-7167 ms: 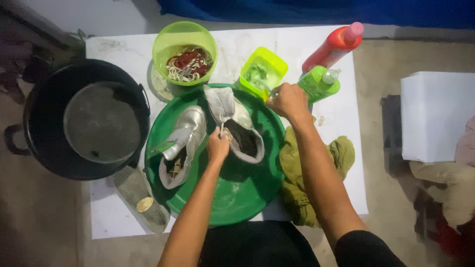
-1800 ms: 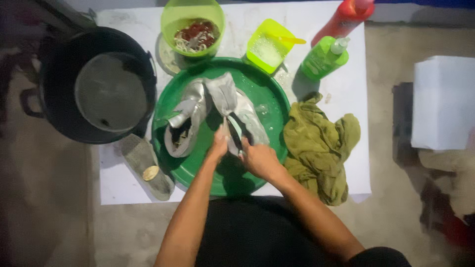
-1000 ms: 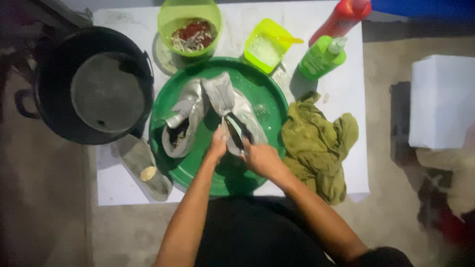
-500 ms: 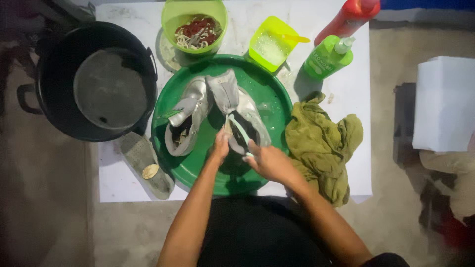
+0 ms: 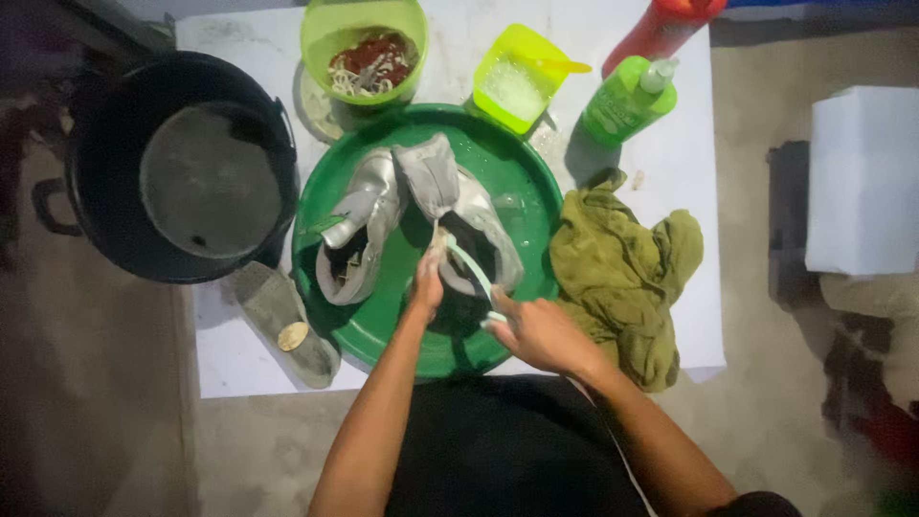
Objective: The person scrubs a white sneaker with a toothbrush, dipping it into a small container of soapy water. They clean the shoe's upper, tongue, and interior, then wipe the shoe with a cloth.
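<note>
Two grey shoes lie in a round green basin on a white table. My left hand grips the near edge of the right shoe, holding it in place. My right hand is closed on the handle of a pale toothbrush whose head reaches into that shoe's opening. The left shoe lies on its side beside it, untouched.
A black bucket of grey water stands at the left. A green bowl of laces, a lime container of powder, a green soap bottle and a red bottle stand behind. An olive cloth lies right, an insole left.
My right hand came back from the green bottle to the basin and now works the toothbrush in the right shoe. The left hand stays on that shoe.
</note>
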